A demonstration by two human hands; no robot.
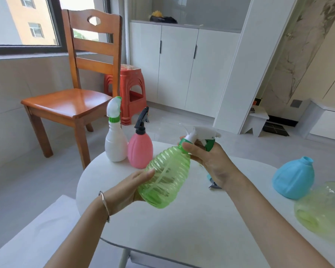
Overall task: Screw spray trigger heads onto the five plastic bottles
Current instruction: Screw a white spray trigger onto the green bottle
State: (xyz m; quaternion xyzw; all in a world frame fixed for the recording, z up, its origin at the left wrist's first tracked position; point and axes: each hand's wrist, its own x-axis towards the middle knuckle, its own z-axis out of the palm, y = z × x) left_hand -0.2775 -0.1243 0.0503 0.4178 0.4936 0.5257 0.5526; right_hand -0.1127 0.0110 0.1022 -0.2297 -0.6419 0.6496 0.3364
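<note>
- Head view, nearest to me: my left hand (128, 190) cups the lower body of the ribbed green bottle (164, 176), fingers (143, 174) curled around its side, a thin bracelet (104, 205) on that wrist.
- I hold the green bottle tilted above the white counter (191, 229), over its middle, neck pointing up and away to the right.
- My right hand (209, 161) is closed around the neck, thumb pressed on the green collar of the white spray trigger head (203, 133) that sits on the bottle's mouth; I cannot tell how far it is threaded on.
- At the counter's right edge a pale yellow-green bottle (323, 211) lies blurred, and just behind it a blue bottle (294, 176) stands with its mouth open and no head on it.
- Behind my right wrist a small grey and teal part (213, 183) lies on the counter, mostly hidden.
- Toward the far left edge stand a pink bottle (139, 151) with a black trigger head and, touching it on the left, a white bottle (115, 146) with a white and green head.
- Beyond the counter are a wooden chair (75, 93), a red stool (132, 89) and white cabinets (182, 64).
</note>
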